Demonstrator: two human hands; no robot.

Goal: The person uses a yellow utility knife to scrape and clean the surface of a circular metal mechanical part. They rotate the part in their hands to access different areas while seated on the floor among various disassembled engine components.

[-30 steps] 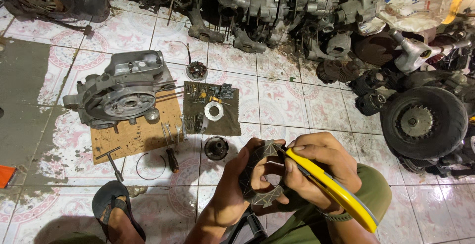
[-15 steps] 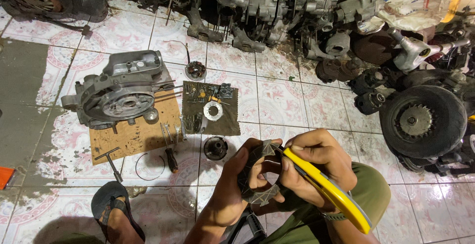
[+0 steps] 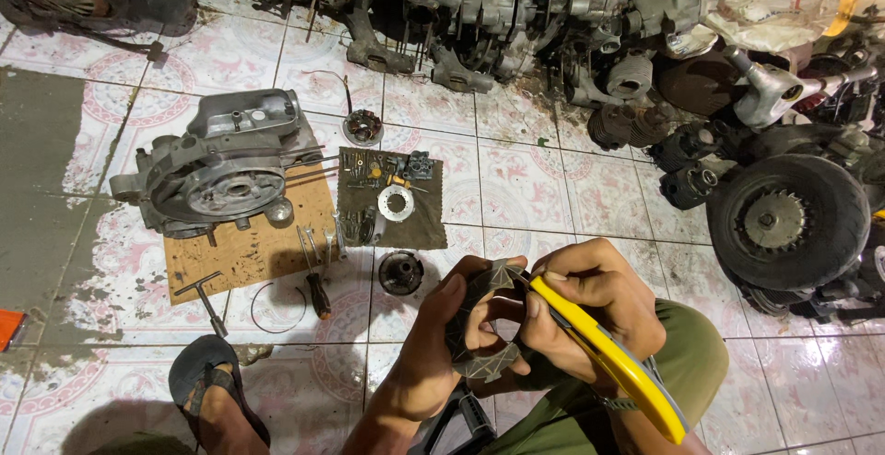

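Observation:
My left hand (image 3: 441, 344) grips a dark metal toothed engine part (image 3: 484, 321) in front of my lap, over my knee. My right hand (image 3: 590, 303) holds yellow-handled pliers (image 3: 613, 363), their tip set against the top of that part. The handles stick out toward the lower right. A grey engine crankcase (image 3: 221, 169) lies on a brown board (image 3: 249, 248) to the left. Past my hands lies a dark cloth (image 3: 433, 224) with small parts and a white ring (image 3: 396, 203). A round black part (image 3: 401, 272) sits on the tiles just beyond my left hand.
Engine blocks and cylinders (image 3: 498, 3) are heaped along the far wall. A small wheel with tyre (image 3: 784, 220) stands at the right. A T-handle wrench (image 3: 207, 298), a screwdriver (image 3: 316, 284) and a wire ring (image 3: 277, 307) lie by the board. My sandalled foot (image 3: 217, 400) is lower left.
The view has shifted very slightly. My hands keep the same hold on the part and the pliers, with only small movement.

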